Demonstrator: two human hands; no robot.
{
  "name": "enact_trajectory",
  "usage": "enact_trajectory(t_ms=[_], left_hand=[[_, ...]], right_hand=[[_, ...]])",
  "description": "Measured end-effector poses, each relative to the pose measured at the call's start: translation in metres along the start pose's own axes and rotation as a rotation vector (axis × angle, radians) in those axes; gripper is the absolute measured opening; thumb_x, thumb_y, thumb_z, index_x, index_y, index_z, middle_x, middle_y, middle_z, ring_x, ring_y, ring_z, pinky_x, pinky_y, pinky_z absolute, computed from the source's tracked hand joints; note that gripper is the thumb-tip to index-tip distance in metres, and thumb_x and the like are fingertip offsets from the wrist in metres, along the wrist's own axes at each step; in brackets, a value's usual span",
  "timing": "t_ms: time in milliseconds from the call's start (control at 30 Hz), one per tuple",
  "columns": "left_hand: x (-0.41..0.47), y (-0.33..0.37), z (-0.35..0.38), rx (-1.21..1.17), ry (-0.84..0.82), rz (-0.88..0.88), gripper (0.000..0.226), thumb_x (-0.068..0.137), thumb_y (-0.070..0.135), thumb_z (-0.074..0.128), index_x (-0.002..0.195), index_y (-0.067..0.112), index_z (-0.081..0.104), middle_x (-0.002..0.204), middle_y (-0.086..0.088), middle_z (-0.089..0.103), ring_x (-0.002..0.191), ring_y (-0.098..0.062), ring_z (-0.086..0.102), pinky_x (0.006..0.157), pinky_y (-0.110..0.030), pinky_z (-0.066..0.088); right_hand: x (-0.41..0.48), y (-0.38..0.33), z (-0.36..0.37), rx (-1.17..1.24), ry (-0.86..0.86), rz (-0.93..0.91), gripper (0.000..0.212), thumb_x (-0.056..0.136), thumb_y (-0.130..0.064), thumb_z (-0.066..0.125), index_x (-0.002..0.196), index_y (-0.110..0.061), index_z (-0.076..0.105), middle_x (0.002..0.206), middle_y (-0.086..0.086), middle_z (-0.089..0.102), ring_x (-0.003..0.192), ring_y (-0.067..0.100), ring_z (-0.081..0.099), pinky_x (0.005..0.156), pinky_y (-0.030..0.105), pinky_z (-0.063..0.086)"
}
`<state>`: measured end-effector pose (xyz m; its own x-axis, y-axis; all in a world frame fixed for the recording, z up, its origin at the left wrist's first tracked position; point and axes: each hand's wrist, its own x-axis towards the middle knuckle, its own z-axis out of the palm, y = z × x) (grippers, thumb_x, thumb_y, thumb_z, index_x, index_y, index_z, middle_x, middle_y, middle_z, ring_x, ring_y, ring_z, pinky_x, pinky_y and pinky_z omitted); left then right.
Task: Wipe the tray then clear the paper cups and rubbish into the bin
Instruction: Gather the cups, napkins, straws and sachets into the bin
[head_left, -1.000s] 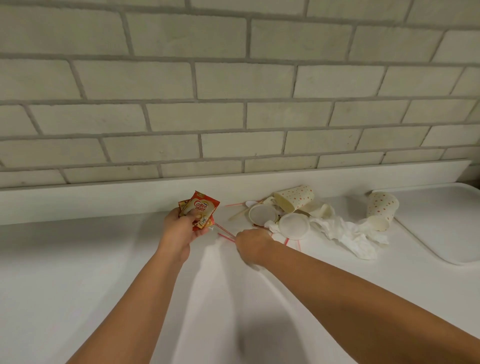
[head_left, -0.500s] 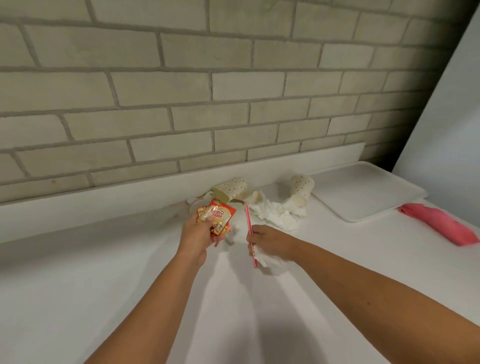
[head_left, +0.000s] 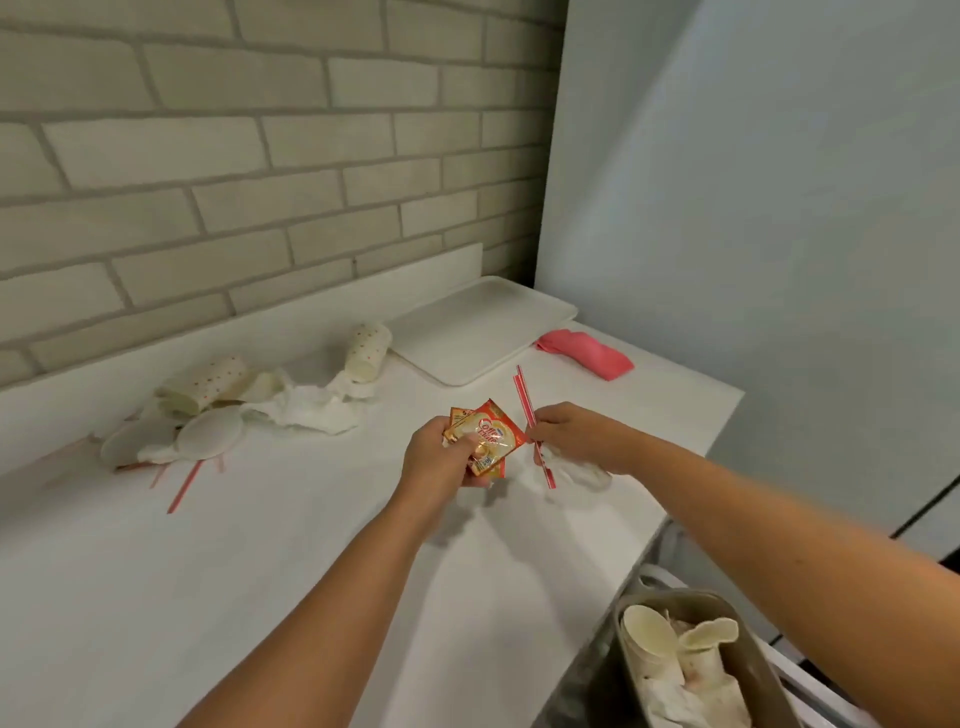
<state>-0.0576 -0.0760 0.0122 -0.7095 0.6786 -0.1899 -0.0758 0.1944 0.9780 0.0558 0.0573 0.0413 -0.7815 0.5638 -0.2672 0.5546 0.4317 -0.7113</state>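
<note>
Head cam. My left hand (head_left: 441, 460) is curled round two orange-red creamer sachets (head_left: 491, 436) with the thumb clamped on top. It holds them above the countertop (head_left: 208, 597), towards its right edge. My right hand (head_left: 571, 436) is just beside it. It pinches two red-and-white straws (head_left: 523, 397) that stick up past the fingers, and a white tissue wad (head_left: 584, 473) is bunched under the palm. I can't tell if the wad touches the counter.

The tray (head_left: 483, 332) is white with rounded corners and a low rim. It lies flat in the far right corner of the countertop, with a folded pink cloth (head_left: 587, 353) just beside its right side.

The rest of the rubbish is along the far edge, left of the tray:
- A spotted paper cup (head_left: 366, 348) lies on its side near the tray's left corner.
- A second spotted cup (head_left: 205, 384) lies on its side further left.
- Crumpled napkins (head_left: 311, 413) sit between the two cups.
- White lids (head_left: 210, 434) are in front of the second cup, with loose straws (head_left: 182, 488) just beside them.

The bin (head_left: 670, 598) sits below the countertop's right edge and is cut off by the bottom of the frame. There are binned cups (head_left: 649, 639) and paper inside it.

The sachet print is partly covered by my thumb. The leftmost lid and whatever is under the second cup are too blurred to read.
</note>
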Motion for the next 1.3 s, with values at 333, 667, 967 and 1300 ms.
enact_trajectory(t_ms=[333, 667, 967, 1300], left_hand=[[-0.053, -0.019, 0.155, 0.253, -0.244, 0.065, 0.024, 0.093, 0.009, 0.052, 0.116, 0.005, 0.052, 0.115, -0.014, 0.06, 0.095, -0.029, 0.065, 0.069, -0.039, 0.06], [-0.095, -0.115, 0.237, 0.727, -0.376, 0.092, 0.028, 0.09, 0.007, 0.05, 0.118, 0.01, 0.053, 0.112, -0.008, 0.063, 0.089, -0.019, 0.057, 0.07, -0.026, 0.045], [-0.098, -0.207, 0.253, 1.015, -0.54, 0.034, 0.036, 0.092, 0.012, 0.05, 0.126, 0.024, 0.053, 0.124, -0.008, 0.056, 0.115, -0.026, 0.052, 0.097, -0.036, 0.043], [-0.089, -0.168, 0.288, 0.433, -0.745, -0.208, 0.073, 0.084, 0.021, 0.069, 0.143, 0.021, 0.027, 0.127, 0.001, 0.043, 0.111, -0.018, 0.053, 0.086, -0.025, 0.049]], right_hand=[[-0.071, 0.139, -0.043, 0.163, 0.406, 0.098, 0.039, 0.1, -0.028, 0.041, 0.102, 0.008, 0.056, 0.087, 0.016, 0.056, 0.077, 0.026, 0.05, 0.071, 0.037, 0.042], [-0.121, 0.275, -0.001, 0.267, 0.553, 0.369, 0.022, 0.1, -0.022, 0.041, 0.104, -0.007, 0.056, 0.084, 0.002, 0.054, 0.084, 0.02, 0.051, 0.072, 0.028, 0.038], [-0.13, 0.312, 0.011, 0.281, 0.569, 0.336, 0.024, 0.1, -0.022, 0.041, 0.098, -0.002, 0.054, 0.068, -0.002, 0.047, 0.071, 0.019, 0.046, 0.063, 0.031, 0.037], [-0.12, 0.319, 0.031, 0.383, 0.629, 0.249, 0.031, 0.1, -0.019, 0.041, 0.07, -0.027, 0.04, 0.065, -0.007, 0.042, 0.059, 0.005, 0.038, 0.053, 0.012, 0.035]])
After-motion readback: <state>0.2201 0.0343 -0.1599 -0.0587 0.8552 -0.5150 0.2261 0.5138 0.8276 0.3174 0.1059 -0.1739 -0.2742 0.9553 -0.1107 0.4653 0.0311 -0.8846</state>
